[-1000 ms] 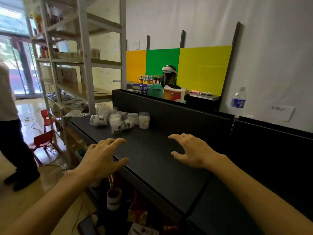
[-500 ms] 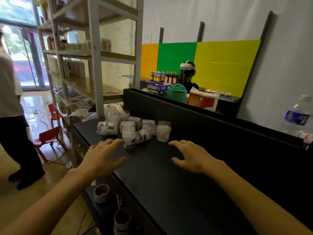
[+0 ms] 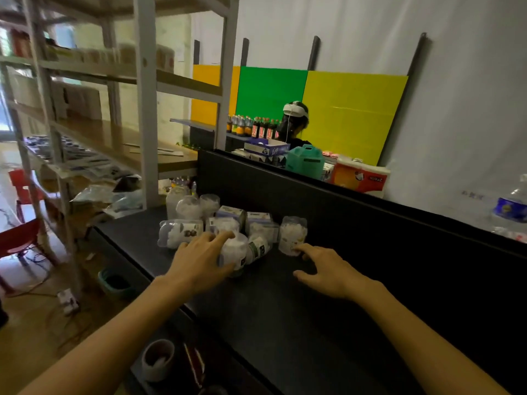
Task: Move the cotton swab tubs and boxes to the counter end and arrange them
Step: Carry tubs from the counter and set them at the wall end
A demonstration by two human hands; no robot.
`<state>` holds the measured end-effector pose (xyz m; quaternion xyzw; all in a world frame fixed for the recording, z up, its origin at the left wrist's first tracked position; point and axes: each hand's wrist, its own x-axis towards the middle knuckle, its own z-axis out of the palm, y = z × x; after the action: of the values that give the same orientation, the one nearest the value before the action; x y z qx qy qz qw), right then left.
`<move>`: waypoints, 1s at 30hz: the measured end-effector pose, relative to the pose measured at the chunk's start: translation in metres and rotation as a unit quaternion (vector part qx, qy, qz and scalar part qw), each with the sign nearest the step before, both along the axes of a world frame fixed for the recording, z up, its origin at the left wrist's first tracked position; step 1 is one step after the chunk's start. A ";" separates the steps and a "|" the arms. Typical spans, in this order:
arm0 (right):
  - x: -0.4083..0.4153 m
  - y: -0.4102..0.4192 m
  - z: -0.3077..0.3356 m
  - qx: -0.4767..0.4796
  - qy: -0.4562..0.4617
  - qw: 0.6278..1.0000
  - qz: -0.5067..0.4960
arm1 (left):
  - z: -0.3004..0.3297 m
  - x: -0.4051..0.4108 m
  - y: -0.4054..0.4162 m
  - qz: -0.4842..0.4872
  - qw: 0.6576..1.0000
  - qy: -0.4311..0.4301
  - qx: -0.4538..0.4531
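The black counter (image 3: 285,323) runs from about 5 o'clock near the viewer up toward 11 o'clock, where it ends beside the metal shelving (image 3: 142,109). The cluster of cotton swab tubs and boxes (image 3: 228,223) sits at that far end, around 12 o'clock from the hands, against the black back panel (image 3: 313,201).

The left hand (image 3: 199,260) lies over the upright tub (image 3: 235,253) at the front of the group, fingers loosely spread and draped on its near side; I cannot tell whether they actually clasp it. The right hand (image 3: 328,269) is relaxed and holds nothing, its forefinger reaching to 11 o'clock and touching or nearly touching the base of the standing tub (image 3: 292,236) at the right of the cluster.

To do this step well, I judge each hand should take one tub around its middle, set it upright, and line it against the panel without nudging its neighbours.

The toppled tub (image 3: 179,232) lies on its side, long axis roughly 9 to 3 o'clock. Another tilted tub (image 3: 258,248) leans with its axis running about 7 to 1 o'clock. The small boxes (image 3: 245,216) stand behind, faces toward the viewer.
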<state>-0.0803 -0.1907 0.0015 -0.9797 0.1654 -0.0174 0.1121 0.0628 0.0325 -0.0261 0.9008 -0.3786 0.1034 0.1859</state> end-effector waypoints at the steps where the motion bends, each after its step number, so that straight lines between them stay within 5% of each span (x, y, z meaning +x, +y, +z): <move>1: 0.005 0.004 -0.001 0.010 0.006 1.000 -0.015 | -0.001 0.007 -0.001 -0.014 1.000 0.000 0.000; 13: 0.037 0.050 -0.030 0.087 -0.089 0.976 -0.178 | -0.019 0.050 -0.007 -0.155 0.987 0.034 -0.013; 30: 0.100 0.054 -0.041 0.210 -0.119 0.934 -0.265 | 0.006 0.097 0.016 -0.271 0.955 0.051 -0.114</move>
<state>0.0197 -0.1372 -0.0391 -0.8452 0.4042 -0.1280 0.3253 0.1601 0.0487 -0.0203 0.7416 -0.5841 0.0457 0.3269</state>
